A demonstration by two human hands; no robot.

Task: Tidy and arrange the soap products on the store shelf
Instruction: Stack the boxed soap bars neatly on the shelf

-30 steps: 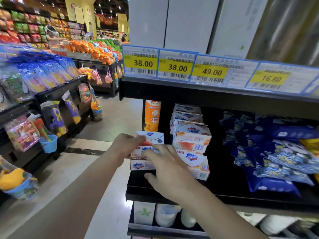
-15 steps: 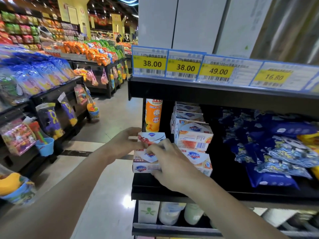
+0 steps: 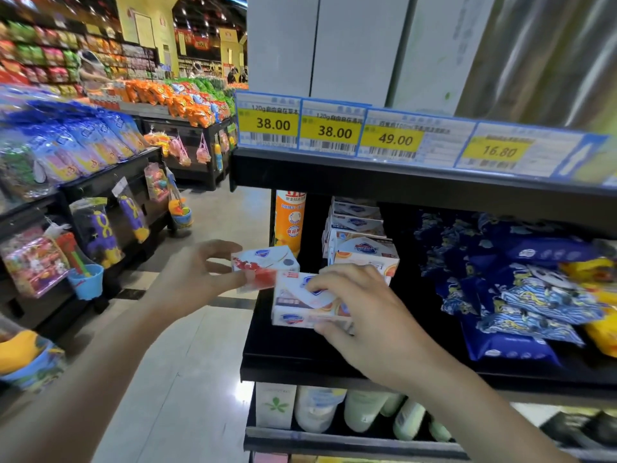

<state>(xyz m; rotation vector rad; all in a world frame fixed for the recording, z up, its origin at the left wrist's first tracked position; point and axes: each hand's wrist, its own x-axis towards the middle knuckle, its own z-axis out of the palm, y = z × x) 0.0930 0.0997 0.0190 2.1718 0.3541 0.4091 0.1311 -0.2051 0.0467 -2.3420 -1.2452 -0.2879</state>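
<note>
My left hand [image 3: 195,279] pinches a white soap box with red print [image 3: 267,264] and holds it just off the left end of the black shelf [image 3: 293,355]. My right hand [image 3: 364,315] grips a stack of white soap boxes with blue shields [image 3: 293,304] at the shelf's front left, fingers on top and thumb under the front edge. Behind them more soap boxes [image 3: 359,238] are piled up, the top one tilted.
An orange bottle [image 3: 289,222] stands at the shelf's left rear. Blue and yellow packets [image 3: 521,285] fill the right half. Price tags [image 3: 334,132] line the shelf above. Bottles [image 3: 317,409] stand on the lower shelf. An aisle with toy racks [image 3: 93,228] lies left.
My left hand has lifted the red-printed box off the stack and drawn it to the left. My right hand has stayed on the stack beneath. The camera has come closer.
</note>
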